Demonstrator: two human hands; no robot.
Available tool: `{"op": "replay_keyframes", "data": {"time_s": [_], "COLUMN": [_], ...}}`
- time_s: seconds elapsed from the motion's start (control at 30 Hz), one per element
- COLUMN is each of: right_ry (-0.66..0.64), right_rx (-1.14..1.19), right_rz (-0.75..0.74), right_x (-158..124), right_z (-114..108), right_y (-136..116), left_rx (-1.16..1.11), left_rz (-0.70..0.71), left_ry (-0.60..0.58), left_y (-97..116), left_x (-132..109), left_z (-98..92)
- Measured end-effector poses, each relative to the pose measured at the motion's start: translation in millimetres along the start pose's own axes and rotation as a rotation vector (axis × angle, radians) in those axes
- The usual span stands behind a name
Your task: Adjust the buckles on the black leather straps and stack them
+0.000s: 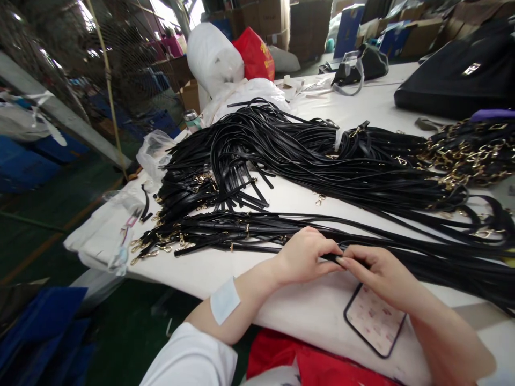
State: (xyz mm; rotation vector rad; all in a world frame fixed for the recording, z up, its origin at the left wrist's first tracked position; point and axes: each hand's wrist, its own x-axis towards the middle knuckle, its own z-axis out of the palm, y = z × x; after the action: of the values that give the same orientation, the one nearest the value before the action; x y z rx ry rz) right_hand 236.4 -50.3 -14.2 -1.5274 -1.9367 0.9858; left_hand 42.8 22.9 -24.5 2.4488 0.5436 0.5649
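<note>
Both my hands meet over the near edge of a white table [322, 311]. My left hand [303, 254] pinches a thin black strap [332, 258], fingers closed on it. My right hand [376, 273] grips the same strap from the other side, fingertips touching the left ones. The strap runs off to the right into a long bundle of black straps [442, 257]. A phone in a patterned case [374, 321] lies face down just under my right hand. A white patch sticks to my left forearm [224, 300].
A large heap of black straps with gold clasps [289, 155] covers the table's middle. Gold chain straps [470, 153] pile at the right. A black bag [462, 75] sits far right. White and red sacks [229, 56] stand at the back. The floor drops off to the left.
</note>
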Motion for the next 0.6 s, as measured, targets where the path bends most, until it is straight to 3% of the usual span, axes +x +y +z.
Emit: {"op": "replay_keyframes", "data": {"time_s": [0.2,0.43,0.5,0.6], "right_ry": [0.069,0.099,0.166,0.384], "right_rx": [0.009,-0.18,-0.204,-0.244], "right_rz": [-0.02,-0.108,-0.167,-0.193], "right_x": [-2,-2,-5,-11], "right_z": [-8,6,4,-5], "right_y": [2,7,12,33], "left_rx": [-0.002,0.057,0.034,0.057], "left_rz": [-0.044,-0.033,-0.041,-0.073], "left_ry": [0.102,-0.054,-0.034,0.088], "left_y": [-3,3,7,13], "left_x": [-2,-3,-5,-12], "left_z": [-12.1,2.1,-2.9,-28.8]}}
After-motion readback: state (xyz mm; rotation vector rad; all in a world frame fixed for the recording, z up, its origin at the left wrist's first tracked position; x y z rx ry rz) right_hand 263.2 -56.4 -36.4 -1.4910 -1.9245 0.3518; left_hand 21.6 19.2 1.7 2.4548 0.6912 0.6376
